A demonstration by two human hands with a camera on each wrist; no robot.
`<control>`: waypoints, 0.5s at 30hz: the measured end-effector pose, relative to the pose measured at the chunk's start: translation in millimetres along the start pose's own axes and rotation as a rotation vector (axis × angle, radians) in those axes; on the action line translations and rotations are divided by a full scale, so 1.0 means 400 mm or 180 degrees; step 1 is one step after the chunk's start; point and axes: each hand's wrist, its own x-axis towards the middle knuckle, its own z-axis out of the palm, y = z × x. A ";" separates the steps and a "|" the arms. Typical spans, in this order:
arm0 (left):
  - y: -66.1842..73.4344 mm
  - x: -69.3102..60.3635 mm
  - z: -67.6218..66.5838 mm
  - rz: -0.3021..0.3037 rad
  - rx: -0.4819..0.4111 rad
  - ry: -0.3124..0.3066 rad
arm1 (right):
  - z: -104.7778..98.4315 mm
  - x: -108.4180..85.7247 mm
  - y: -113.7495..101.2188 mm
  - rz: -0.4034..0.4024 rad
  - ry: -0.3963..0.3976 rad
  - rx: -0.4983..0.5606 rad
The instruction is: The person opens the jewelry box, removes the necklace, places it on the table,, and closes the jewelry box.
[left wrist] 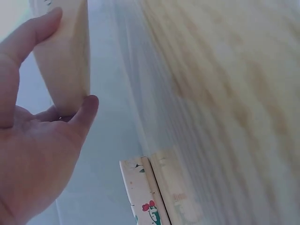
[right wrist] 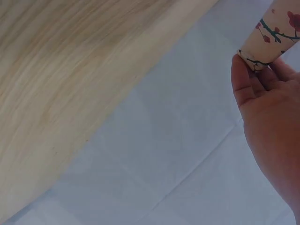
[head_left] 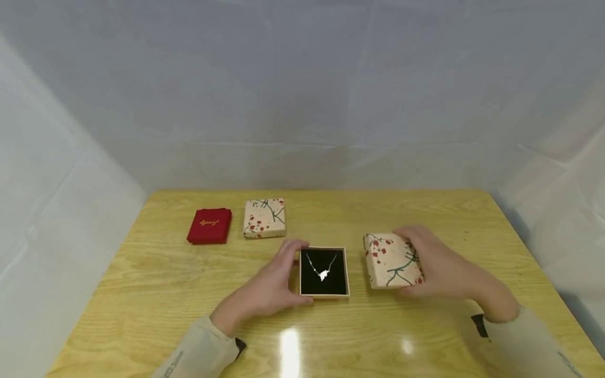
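In the head view, my left hand (head_left: 271, 286) grips an open box base (head_left: 324, 297) by its left side, thumb at the near edge and fingers at the far edge. Inside the base, a silver necklace (head_left: 323, 274) with a pale pendant lies on black padding. To its right, my right hand (head_left: 439, 265) holds a cream box lid (head_left: 389, 260) printed with red blossoms and dark green branches, slightly tilted and apart from the base. The left wrist view shows the plain side of the base (left wrist: 68, 70) between thumb and fingers. Fingertips pinch the lid's (right wrist: 274, 37) edge in the right wrist view.
Behind my left hand stands a closed box with the same blossom print (head_left: 264, 218). A red box (head_left: 210, 226) with gold lettering lies left of it. All rest on a wooden table (head_left: 156, 294), with pale sheeting (head_left: 312, 94) hanging behind and at the sides.
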 end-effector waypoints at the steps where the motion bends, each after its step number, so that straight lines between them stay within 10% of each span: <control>1: 0.001 -0.001 0.001 -0.0012 0.0015 -0.0023 | -0.001 -0.006 0.005 0.0029 -0.0032 0.0013; 15: -0.005 -0.009 0.018 0.0007 0.0067 -0.0166 | -0.018 -0.081 0.069 0.0401 -0.0421 0.0006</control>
